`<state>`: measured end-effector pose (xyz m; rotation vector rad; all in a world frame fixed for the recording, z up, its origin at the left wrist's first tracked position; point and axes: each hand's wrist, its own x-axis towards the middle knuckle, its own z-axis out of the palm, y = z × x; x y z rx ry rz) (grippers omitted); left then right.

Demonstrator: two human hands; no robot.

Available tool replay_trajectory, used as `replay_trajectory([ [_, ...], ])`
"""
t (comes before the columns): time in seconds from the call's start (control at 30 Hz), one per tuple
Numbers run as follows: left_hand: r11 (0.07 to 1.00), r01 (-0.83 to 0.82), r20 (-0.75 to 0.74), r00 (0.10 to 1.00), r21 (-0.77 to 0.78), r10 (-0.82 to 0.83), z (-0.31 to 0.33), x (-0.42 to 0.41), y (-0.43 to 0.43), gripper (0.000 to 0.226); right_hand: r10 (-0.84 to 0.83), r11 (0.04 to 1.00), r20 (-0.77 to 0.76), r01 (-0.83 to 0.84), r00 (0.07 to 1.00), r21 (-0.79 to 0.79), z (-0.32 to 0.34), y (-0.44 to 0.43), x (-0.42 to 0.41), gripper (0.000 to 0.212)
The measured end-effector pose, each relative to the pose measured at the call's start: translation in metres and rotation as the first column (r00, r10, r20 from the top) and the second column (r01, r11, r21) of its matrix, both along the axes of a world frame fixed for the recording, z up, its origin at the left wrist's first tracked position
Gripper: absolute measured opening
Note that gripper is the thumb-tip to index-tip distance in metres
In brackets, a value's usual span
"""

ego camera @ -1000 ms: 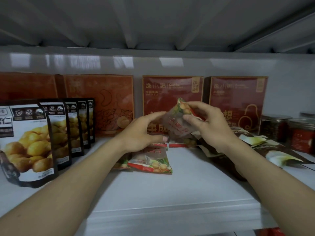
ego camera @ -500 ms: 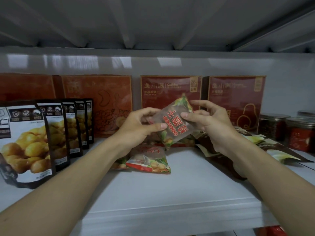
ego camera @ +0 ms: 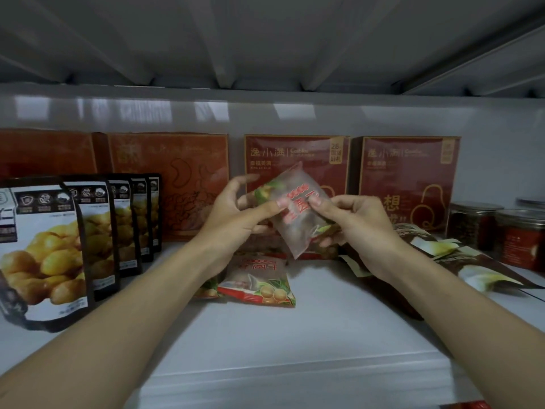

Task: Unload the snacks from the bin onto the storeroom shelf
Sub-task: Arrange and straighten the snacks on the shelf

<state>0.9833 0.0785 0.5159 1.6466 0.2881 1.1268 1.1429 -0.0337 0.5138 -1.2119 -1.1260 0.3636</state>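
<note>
Packet (ego camera: 298, 214) of snacks (clear film, red print) hangs tilted above the white shelf (ego camera: 295, 349), before a red box (ego camera: 295, 154). The left hand (ego camera: 236, 219) pinches its left edge, the right hand (ego camera: 356, 228) its right side. A second packet (ego camera: 259, 281) lies flat just below. Black pouches (ego camera: 44, 252) stand at left, jars (ego camera: 474, 225) at right.

Centre frame: left hand (ego camera: 236, 222) and right hand (ego camera: 358, 228) pinch a translucent snack packet with red lettering (ego camera: 298, 214), tilted, above the white metal shelf (ego camera: 280, 335). Below it lies a similar red-edged packet (ego camera: 259, 281). Lower left: black-and-white pouches picturing yellow nuts (ego camera: 50, 252), upright.
</note>
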Motion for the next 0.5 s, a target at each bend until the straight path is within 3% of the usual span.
replay_trajectory([
  [0.1, 0.999, 0.043, -0.029, 0.999, 0.03, -0.042, -0.0055, 0.0036, -0.0001, 0.077, -0.008, 1.0, -0.084, 0.01, 0.996, 0.023, 0.0011, -0.0009, 0.0022, 0.028],
  [0.23, 0.994, 0.044, -0.063, 0.997, 0.104, -0.038, -0.0064, 0.0033, -0.0005, 0.082, -0.011, 1.0, -0.068, 0.009, 0.998, -0.022, 0.0006, -0.0026, -0.0002, 0.033],
  [0.3, 0.988, 0.069, -0.084, 0.995, 0.14, -0.057, -0.0056, 0.0016, -0.0029, 0.073, -0.046, 0.999, -0.044, 0.045, 0.998, -0.023, 0.0003, -0.003, -0.0019, 0.044],
  [0.43, 0.966, 0.086, -0.206, 0.978, 0.243, -0.035, -0.0075, 0.0004, -0.0079, 0.056, -0.065, 0.998, -0.06, 0.064, 0.996, -0.025, 0.0011, -0.0046, -0.0006, 0.027],
  [0.5, 0.955, 0.089, -0.273, 0.962, 0.282, -0.009, -0.0074, -0.001, -0.008, 0.061, -0.092, 0.992, -0.052, 0.087, 0.994, -0.086, 0.0022, -0.0037, 0.003, 0.044],
])
